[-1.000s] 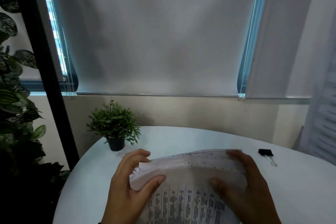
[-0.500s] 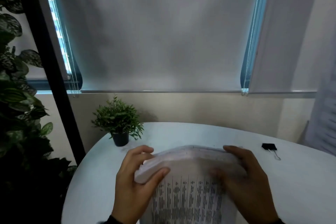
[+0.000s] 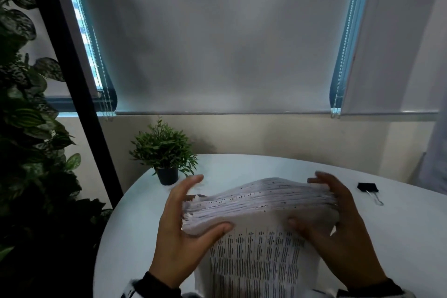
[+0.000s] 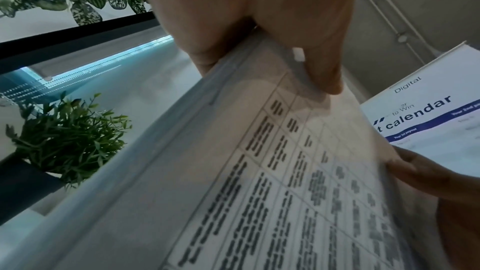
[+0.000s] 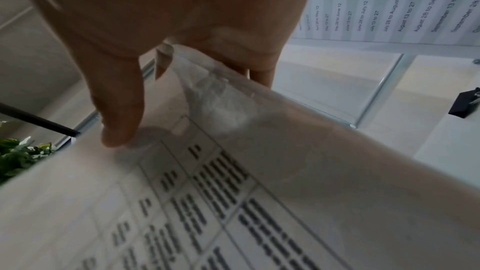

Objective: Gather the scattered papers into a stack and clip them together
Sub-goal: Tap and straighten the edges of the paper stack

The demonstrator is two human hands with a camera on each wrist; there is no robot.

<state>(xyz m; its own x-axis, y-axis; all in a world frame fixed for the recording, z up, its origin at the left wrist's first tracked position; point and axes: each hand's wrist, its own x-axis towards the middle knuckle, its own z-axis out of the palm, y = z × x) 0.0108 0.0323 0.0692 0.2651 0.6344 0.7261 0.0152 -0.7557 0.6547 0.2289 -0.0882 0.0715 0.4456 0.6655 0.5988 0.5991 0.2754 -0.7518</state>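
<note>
White round table (image 3: 399, 237) carries everything. At its far left edge stands a small potted plant (image 3: 163, 152); a large leafy plant (image 3: 21, 109) fills the left margin, off the table.

Stack of papers (image 3: 261, 203): held up above the table near its front, top edge fanned and uneven toward the left corner, sheets not yet flush. Printed table on the near face. The whole stack bows between the two hands.

Left hand (image 3: 183, 232): thumb pressed on the near face, fingers curled round the left top corner, gripping the stack. Right hand (image 3: 338, 232): thumb on the near face, fingers arched over the right top corner, gripping the stack too; the wrist view confirms the thumb on the sheet.

Binder clip (image 3: 367, 187): black, lying on the table to the right of the right hand, apart from it, untouched.

Progress, as judged: gathering looks done, no loose sheets visible on the table. Squaring of edges is in hand and unfinished. Left to do: tap the edges flush, free one hand, fetch the clip, fit it over one edge.
</note>
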